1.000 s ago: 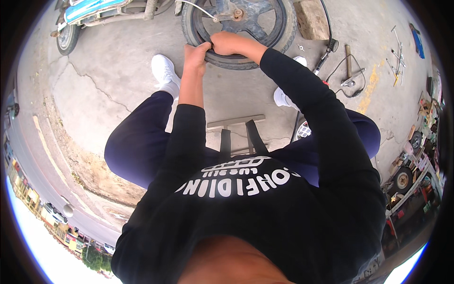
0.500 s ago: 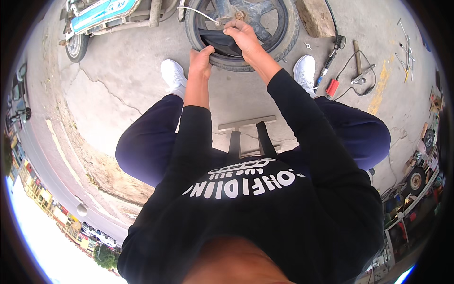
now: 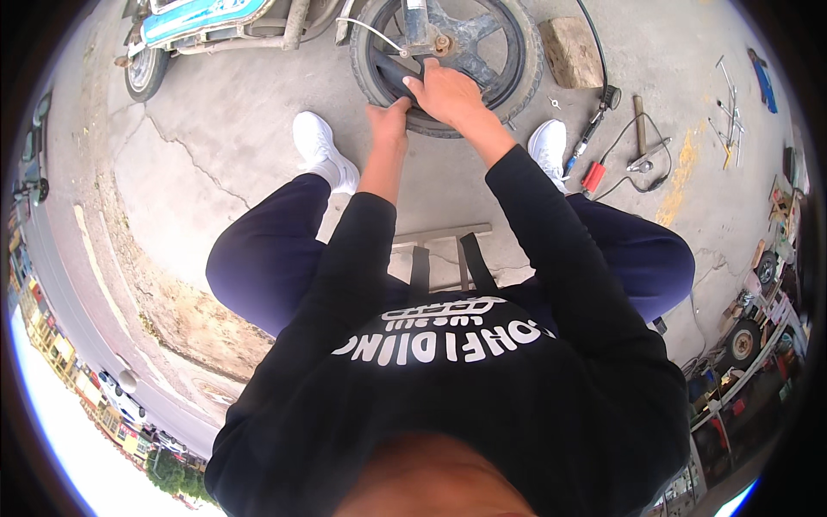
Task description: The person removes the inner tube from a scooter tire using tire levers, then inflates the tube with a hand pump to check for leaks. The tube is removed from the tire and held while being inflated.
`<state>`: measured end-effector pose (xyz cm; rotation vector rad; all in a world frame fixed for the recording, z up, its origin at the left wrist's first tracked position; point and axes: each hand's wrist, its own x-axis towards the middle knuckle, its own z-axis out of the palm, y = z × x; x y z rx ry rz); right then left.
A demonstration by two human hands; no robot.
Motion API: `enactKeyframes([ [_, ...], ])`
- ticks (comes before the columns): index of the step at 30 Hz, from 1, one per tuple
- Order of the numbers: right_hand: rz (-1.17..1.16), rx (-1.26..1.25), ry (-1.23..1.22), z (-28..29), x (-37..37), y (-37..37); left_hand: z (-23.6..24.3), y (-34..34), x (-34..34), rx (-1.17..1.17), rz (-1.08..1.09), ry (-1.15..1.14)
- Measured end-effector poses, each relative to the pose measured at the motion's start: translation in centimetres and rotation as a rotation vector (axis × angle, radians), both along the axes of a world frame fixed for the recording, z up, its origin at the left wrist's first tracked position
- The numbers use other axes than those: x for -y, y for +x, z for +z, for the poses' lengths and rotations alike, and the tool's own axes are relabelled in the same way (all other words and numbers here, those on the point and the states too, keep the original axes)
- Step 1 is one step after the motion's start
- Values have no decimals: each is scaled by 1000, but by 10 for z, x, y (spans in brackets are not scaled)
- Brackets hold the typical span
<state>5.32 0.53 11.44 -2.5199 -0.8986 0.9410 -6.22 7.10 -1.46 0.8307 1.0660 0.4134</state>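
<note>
- Fingers of the left hand [image 3: 389, 121] are curled together and closed on the near edge of the black tyre [image 3: 517, 82]; the fingertips are hidden behind the rubber, so how deep the grip reaches cannot be told.
- Fingers of the right hand [image 3: 448, 93] are pressed together and laid flat over the tyre wall, the thumb side towards the spokes; whether they clamp anything beneath cannot be told.
- Both hands lie just beside each other on the lower arc of the wheel, left hand below and to the left of the right.
- Head view, wheel position: the tyre stands at the top centre of the picture on the concrete floor [image 3: 224, 146], with dark spokes and a hub [image 3: 444, 41] above the hands.
- A scooter body [image 3: 202, 15] with a small wheel lies to the upper left.
- White shoes [image 3: 320, 148] flank the wheel on both sides.
- A brick-like block [image 3: 571, 52] sits just right of the tyre.
- A red-handled tool [image 3: 594, 177] and a hammer [image 3: 639, 129] lie on the floor further right, apart from the wheel.
</note>
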Motion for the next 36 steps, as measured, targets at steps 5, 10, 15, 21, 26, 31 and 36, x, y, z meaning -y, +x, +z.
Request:
enactKeyframes([
  [5, 161, -8, -190, -12, -30, -8, 38, 4, 75, -20, -54, -299],
  [10, 309, 6, -210, -26, -2, -6, 6, -28, 79, 28, -227, -752],
  [15, 561, 46, -281, -12, 30, 23, 28, -5, 4, 96, 312, -429],
  [21, 815, 46, -387, 13, 30, 59, 4, 12, -33, -552, -378, 373],
  [26, -260, -710, 193, -1, -16, 79, 19, 10, -20, -530, -437, 281],
  [31, -441, -791, 709, 48, -65, 92, 8, 4, -8, -423, -374, 175],
  [36, -33, -460, 464, 97, 31, 111, 34, 9, -9, -406, -310, 288],
])
